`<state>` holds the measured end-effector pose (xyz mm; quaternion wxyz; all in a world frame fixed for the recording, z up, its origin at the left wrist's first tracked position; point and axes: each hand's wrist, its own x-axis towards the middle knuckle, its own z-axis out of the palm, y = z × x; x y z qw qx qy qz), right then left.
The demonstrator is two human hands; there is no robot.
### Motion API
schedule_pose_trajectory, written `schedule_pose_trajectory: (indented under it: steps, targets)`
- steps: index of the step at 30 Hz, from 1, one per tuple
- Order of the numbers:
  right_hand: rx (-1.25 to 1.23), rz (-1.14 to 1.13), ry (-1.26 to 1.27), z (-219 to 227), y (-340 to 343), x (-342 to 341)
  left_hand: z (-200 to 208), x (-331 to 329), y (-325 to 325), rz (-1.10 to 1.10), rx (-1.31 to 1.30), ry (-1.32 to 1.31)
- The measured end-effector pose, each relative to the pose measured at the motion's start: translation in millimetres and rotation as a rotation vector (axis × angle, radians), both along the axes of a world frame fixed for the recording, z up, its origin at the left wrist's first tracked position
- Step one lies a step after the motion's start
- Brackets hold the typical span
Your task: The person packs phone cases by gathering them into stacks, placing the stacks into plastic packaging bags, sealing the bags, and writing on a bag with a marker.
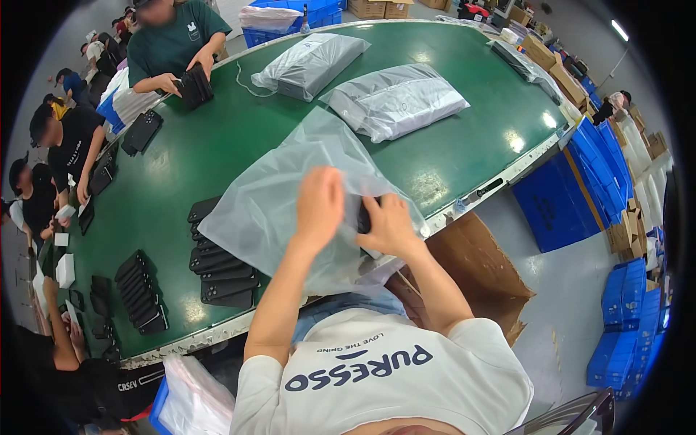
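Note:
A large translucent plastic bag (268, 192) lies spread over the near edge of the green table in front of me. My left hand (320, 206) is over the middle of the bag, its fingers smeared by motion, so its hold on the plastic is unclear. To its right, my right hand (390, 223) is closed round a black phone case (364, 219), which the hand and the bag partly hide. Just left of the bag lies an overlapping stack of black phone cases (225, 279), partly under the bag's edge. Another row of black cases (140, 292) lies farther left.
Two filled plastic bags, a nearer one (413, 105) and a farther one (312, 67), lie across the green table (464, 138). Co-workers handle black cases along its left side. An open cardboard box (478, 268) stands below the near edge, and blue bins (562, 196) stand right.

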<state>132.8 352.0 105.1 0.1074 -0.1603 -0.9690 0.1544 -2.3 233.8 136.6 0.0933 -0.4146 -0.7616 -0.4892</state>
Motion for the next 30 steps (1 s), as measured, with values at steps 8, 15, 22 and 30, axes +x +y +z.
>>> schedule_pose_trajectory:
  steps: [8, 15, 22, 30]
  targets:
    - [0.26, 0.046, 0.317, -93.9, -10.4, -110.7, -24.1, 83.3, -70.1, -0.187, -0.132, 0.156]
    - [-0.102, 0.093, 0.024, -4.3, -13.7, -138.5, -92.6, 62.6, -148.4, -0.22, -0.583, 0.081]
    - [-0.27, 0.048, 0.102, -45.6, 38.5, -231.0, -69.4, 65.1, -170.9, -0.388, -0.408, -0.213]
    - [0.039, 0.073, 0.357, -11.6, 21.2, -167.2, -71.2, 85.6, -202.0, -0.515, -0.544, -0.98]
